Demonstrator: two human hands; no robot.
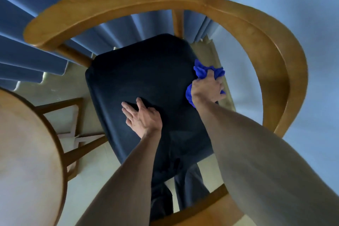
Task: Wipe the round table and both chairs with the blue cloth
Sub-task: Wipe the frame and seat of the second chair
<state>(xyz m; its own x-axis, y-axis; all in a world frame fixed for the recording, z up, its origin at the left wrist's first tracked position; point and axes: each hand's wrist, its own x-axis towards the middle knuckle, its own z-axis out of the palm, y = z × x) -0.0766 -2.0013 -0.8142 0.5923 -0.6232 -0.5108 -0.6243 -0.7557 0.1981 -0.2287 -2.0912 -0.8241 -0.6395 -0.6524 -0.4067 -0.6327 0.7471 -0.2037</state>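
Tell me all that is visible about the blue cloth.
The blue cloth is bright blue, soft and crumpled, like microfibre. The right hand grips it bunched; folds stick out past the fingers and below the wrist. It lies at the right edge of the dark chair seat, seemingly pressed against it.

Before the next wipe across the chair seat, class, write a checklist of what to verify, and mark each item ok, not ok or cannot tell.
1. Blue cloth gripped in the right hand: ok.
2. Cloth at the right edge of the dark seat, ready to sweep: ok.
3. Left hand resting flat on the seat, in the sweep's path: not ok.
4. Curved wooden armrest clear of the cloth: ok.
5. Seat already clean: cannot tell.
6. Round table wiped: cannot tell.
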